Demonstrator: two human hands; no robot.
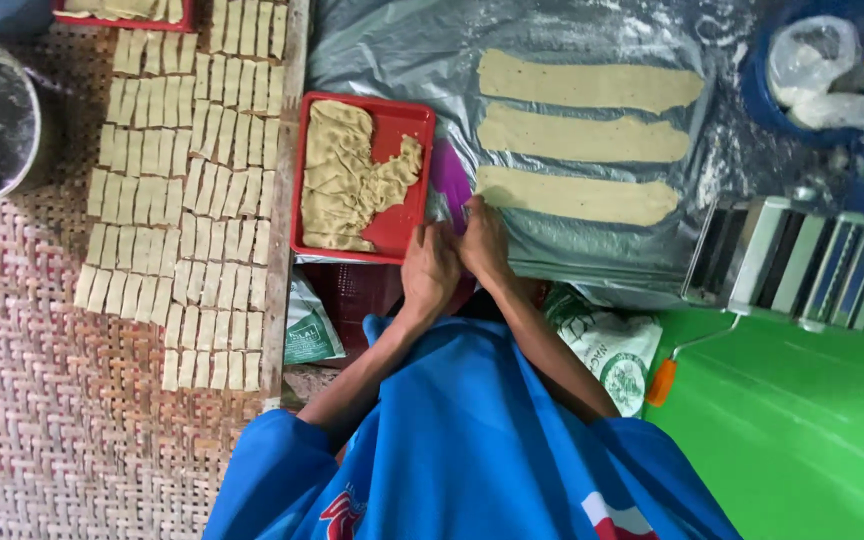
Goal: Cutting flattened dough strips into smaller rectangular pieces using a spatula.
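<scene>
Fingers curled and pressed together, the left hand (430,268) and right hand (483,243) meet on a purple scraper (449,180) beside the nearest dough strip (577,195) — whether they pinch it, I cannot tell. Cutting seems underway — next, a square, steady edge.

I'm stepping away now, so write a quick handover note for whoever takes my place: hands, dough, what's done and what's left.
Left hand: beside the right hand at the near edge of the plastic sheet, by the red tray; what it grips is hidden.
Right hand: at the end of the nearest dough strip, by a purple thing.
Done: rows of cut pieces lie on the woven mat.
Left: three strips uncut; dough scraps in the tray.
Roller machine is on the right.
</scene>
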